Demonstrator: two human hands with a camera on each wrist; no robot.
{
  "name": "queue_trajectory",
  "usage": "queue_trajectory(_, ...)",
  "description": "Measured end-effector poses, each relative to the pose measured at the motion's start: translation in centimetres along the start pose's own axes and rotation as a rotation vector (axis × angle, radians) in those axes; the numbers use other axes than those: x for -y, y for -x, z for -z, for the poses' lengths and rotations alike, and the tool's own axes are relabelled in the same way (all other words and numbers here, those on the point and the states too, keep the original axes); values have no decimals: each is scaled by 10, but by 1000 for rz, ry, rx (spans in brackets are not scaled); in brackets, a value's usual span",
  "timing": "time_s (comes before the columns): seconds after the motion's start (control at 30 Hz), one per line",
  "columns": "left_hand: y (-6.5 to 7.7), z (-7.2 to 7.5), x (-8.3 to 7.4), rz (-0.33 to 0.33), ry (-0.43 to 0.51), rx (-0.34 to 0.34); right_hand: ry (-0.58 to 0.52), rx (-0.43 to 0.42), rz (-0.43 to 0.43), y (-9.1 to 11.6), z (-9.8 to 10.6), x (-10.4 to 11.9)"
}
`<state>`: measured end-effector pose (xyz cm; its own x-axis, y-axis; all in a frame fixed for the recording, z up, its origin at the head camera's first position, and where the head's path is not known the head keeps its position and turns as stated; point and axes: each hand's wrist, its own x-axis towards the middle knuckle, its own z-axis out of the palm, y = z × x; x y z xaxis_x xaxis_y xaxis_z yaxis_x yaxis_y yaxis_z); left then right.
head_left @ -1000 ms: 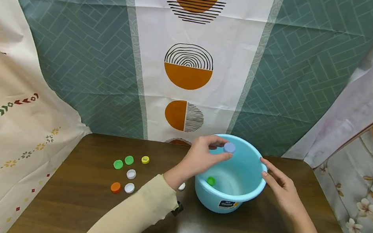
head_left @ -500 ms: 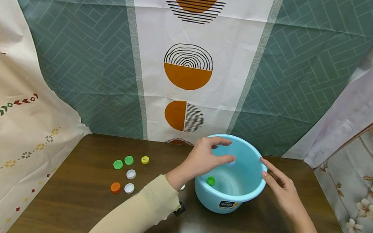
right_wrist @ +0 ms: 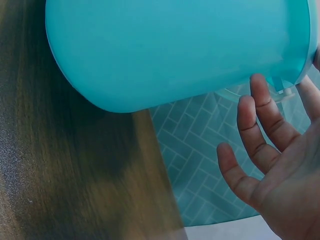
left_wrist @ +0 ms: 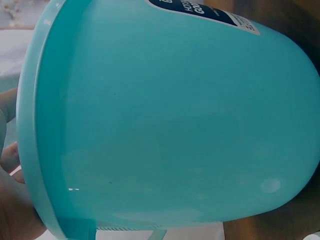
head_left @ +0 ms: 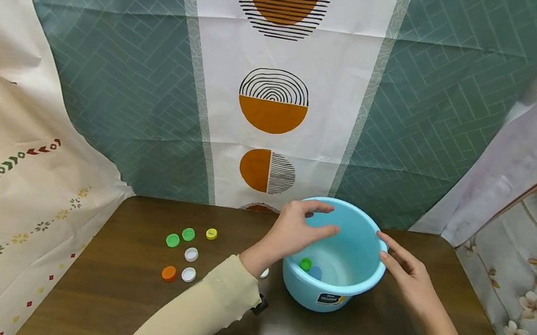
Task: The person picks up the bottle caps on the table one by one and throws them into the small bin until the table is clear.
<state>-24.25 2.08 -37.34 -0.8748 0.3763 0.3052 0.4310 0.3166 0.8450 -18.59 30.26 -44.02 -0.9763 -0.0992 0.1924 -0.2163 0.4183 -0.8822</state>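
Note:
My left hand (head_left: 290,231) hangs over the left rim of a light blue plastic tub (head_left: 299,292), thumb and fingers apart with nothing between them. Inside the tub lie a green bottle cap (head_left: 305,264) and a blue bottle cap (head_left: 315,272), side by side near the front wall. My right hand (head_left: 410,276) touches the tub's right rim with forefinger and thumb; in the right wrist view its other fingers (right_wrist: 262,107) are spread loosely beside the wall. The left wrist view shows mostly the tub's outer wall (left_wrist: 165,115).
Left on the brown table (head_left: 116,295) lie two green caps (head_left: 173,240), a yellow cap (head_left: 211,234), two white caps (head_left: 188,275) and an orange cap (head_left: 169,274). Another white cap (head_left: 264,273) shows partly behind the left wrist. Patterned cloth (head_left: 262,172) hangs behind the table.
My left hand has let go of the blue cap, which now lies in the tub beside the green one. The left fingers have spread apart. My right hand stays at the rim.

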Motion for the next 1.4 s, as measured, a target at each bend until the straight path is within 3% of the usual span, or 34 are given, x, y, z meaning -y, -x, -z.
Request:
queue_trajectory(0.4, 3, 11, 3, 4, 15, -54, 14, -1, -13, 2, 1, -1)
queue_trajectory(0.93, 19, 56, 17, -70, 90, -193, 20, 1, 14, 2, 0, 0)
queue_trajectory(1.13, 31, 75, 33, -33, 99, -264, 13, 0, 22, 3, 0, 1)
queue_trajectory(1.4, 47, 92, 67, 14, 42, -327, 14, -3, 8, 3, -1, 1)
